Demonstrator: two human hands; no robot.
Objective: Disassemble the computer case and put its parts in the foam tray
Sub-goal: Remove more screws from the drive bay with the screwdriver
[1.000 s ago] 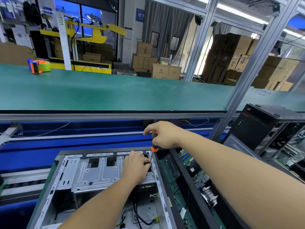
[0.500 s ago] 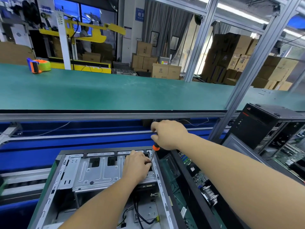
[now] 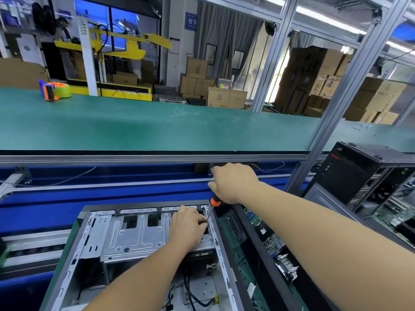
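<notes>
So the right hand (image 3: 233,184) is wrapped tight around the top of an orange-and-black-handled screwdriver (image 3: 213,205), fingers curled over the handle so only its orange collar and thin metal shaft stick out below. The shaft slants down and left, and its tip ends right at the left hand (image 3: 190,225). That left hand sits on the far right corner of the silver metal drive cage (image 3: 139,236), fingers bunched together and pinching at the screwdriver tip; whatever's between the fingertips is too small to make out.

The drive cage sits in the far end of the open grey steel computer case (image 3: 89,239), which lies on its side near the bottom middle of the view. Nearer in, black cables (image 3: 190,290) snake around inside the case. Just right of the case, touching or nearly so, is a second opened unit with a green circuit board (image 3: 269,241) showing. Further right, a black tower computer (image 3: 359,173) stands upright with more open boards beside it.

Beyond the case runs a blue conveyor belt (image 3: 112,198), and above that a long green-topped worktop (image 3: 157,129). On its far left sits an orange-and-blue tape dispenser with green tape (image 3: 55,90). Stacks of brown cardboard boxes (image 3: 314,86) fill the background.
</notes>
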